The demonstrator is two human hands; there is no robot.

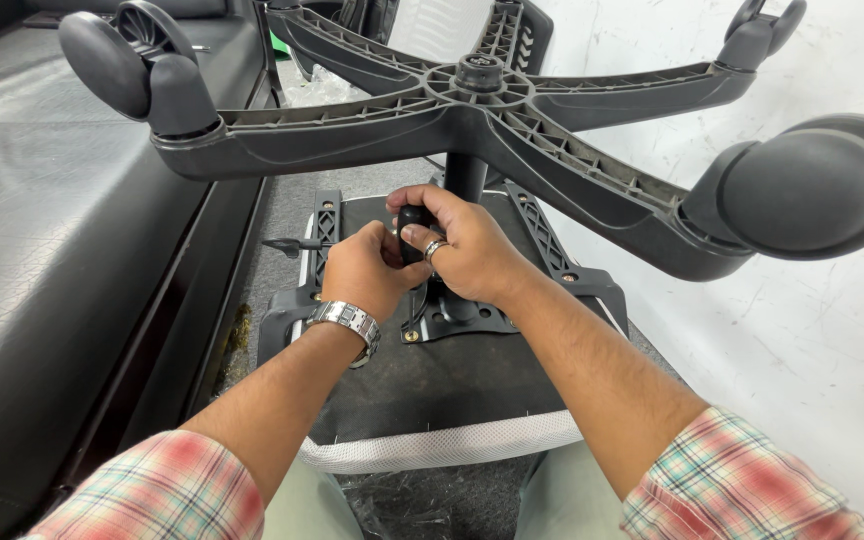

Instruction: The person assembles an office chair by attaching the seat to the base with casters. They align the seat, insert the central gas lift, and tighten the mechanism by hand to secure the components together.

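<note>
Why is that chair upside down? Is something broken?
Nothing looks broken. The chair seat lies bottom-up, so its star-shaped base and wheels point upward. The left hand and right hand both close around a black handle under the seat.

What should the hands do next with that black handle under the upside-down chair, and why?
Probably turn the black handle a little further. Both the left hand and right hand are closed round it, held upright over the metal plate on the seat underside. A screw shows at the plate's edge, so the tool is likely driving a fastener. Its tip is hidden.
</note>
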